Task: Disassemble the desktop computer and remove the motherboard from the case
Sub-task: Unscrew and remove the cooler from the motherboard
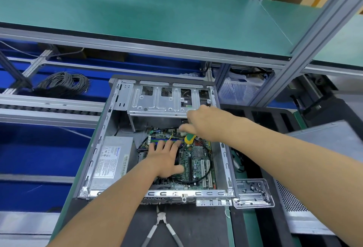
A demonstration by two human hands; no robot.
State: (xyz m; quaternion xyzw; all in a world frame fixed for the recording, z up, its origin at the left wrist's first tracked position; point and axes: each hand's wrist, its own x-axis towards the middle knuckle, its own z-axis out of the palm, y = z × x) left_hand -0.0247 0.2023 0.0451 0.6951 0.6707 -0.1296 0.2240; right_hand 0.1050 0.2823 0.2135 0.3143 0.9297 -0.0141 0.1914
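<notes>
case point(125, 97): 1 | inside case: motherboard point(198, 160) 1, power supply point(112, 160) 1 | hands 2 | in front of case: pliers point(163, 225) 1

Left hand point(164, 159) flat on motherboard point(198, 160) — right hand point(204, 124) grips screwdriver point(189, 138).

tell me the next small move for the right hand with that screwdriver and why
Probably seat the tip on a screw at the far edge of the motherboard and turn it out. The right hand grips the screwdriver there, the left hand rests flat on the board, and the board still lies in the case.
</notes>
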